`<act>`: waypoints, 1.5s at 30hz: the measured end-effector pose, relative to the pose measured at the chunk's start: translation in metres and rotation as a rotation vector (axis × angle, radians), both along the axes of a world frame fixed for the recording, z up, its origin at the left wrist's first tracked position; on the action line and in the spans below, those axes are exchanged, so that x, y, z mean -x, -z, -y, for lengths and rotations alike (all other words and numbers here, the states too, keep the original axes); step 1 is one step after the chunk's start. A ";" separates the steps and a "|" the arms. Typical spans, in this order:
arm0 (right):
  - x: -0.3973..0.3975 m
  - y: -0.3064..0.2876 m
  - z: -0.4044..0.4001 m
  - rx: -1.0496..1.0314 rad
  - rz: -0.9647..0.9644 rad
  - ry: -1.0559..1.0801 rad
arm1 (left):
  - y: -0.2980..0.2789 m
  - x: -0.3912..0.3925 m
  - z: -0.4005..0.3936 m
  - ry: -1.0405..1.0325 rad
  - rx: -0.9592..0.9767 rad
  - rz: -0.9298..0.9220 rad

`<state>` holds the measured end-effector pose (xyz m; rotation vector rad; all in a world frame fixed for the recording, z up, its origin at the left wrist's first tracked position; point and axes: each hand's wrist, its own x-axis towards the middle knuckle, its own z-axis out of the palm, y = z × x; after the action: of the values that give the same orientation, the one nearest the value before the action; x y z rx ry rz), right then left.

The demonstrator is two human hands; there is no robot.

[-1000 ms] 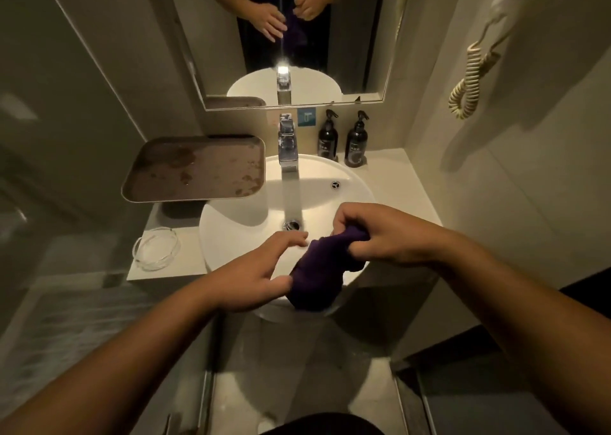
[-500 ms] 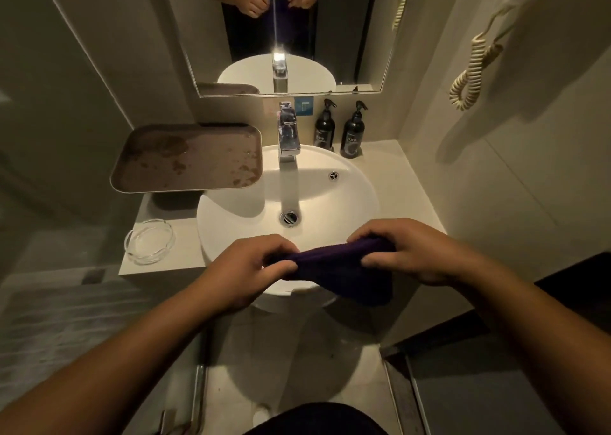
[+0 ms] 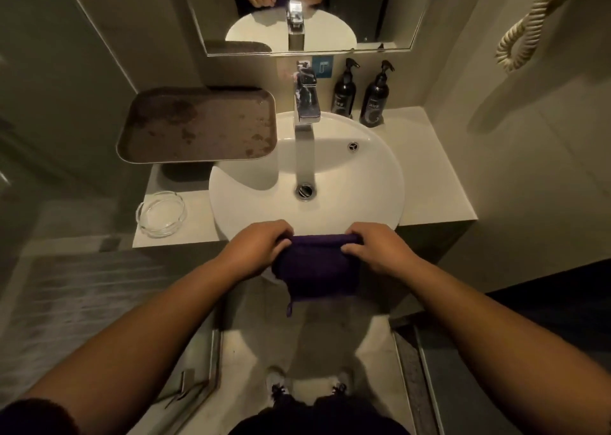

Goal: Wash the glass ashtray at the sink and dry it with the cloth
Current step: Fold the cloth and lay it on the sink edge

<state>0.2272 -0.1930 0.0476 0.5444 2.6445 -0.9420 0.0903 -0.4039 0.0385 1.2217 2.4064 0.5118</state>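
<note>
Where it hung bunched, cloth now spread — both hands gripping.

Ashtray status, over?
Both hands, left and right, grip the cloth at the basin's front rim. Ashtray on the counter, untouched. Nothing in the way.

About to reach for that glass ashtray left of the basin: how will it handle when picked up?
The glass ashtray looks thick-walled and clear, so probably rigid, heavy for its size and breakable if dropped. Its smooth glass may be slippery. It sits flat and low on the counter, so tipping seems unlikely.
</note>
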 end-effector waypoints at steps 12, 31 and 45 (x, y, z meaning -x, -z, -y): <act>0.009 0.038 0.001 -0.317 -0.066 -0.023 | 0.030 -0.001 -0.011 -0.050 0.106 -0.097; -0.021 0.049 0.012 -0.486 -0.223 -0.474 | 0.036 -0.047 0.015 0.153 0.099 -0.385; 0.010 0.012 0.021 -0.533 -0.338 -0.421 | -0.002 -0.061 0.046 -0.378 0.194 -0.510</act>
<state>0.2176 -0.2139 0.0360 -0.0960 3.1380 -0.2103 0.1511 -0.4504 0.0407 0.8920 3.0574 0.0585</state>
